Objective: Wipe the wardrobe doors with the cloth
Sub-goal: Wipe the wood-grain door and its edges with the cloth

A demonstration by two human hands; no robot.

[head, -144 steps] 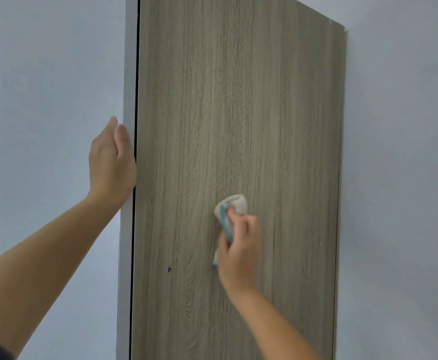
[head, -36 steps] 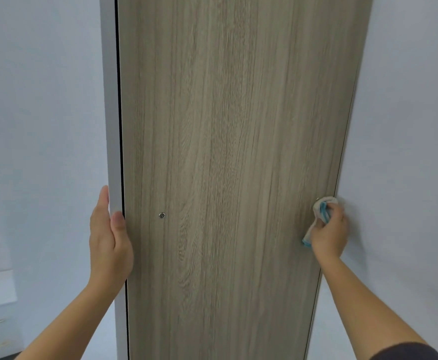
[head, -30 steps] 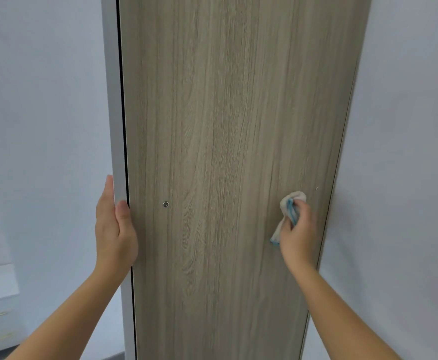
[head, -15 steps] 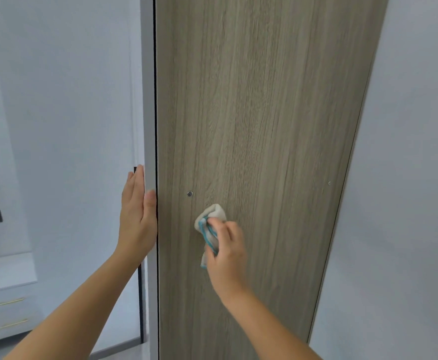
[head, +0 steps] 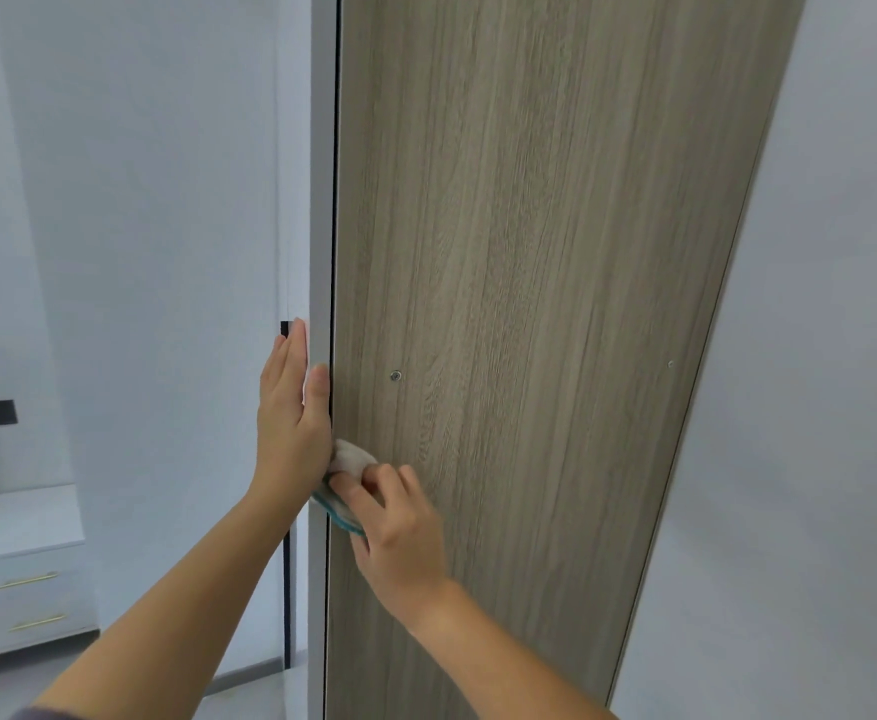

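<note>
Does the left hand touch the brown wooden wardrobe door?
Touching. Head view: the left hand lies flat against the white edge of the brown wooden wardrobe door, thumb on it.

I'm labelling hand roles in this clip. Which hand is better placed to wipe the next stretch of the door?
Right. The right hand grips the cloth against the wood-grain door by its left edge. The left hand lies flat on the white edge, seemingly steadying it, with no cloth.

Your left hand (head: 290, 418) and right hand (head: 400, 522) are bare, both forearms uncovered; a sliver of dark grey fabric sleeve (head: 36, 713) shows on your left arm.
</note>
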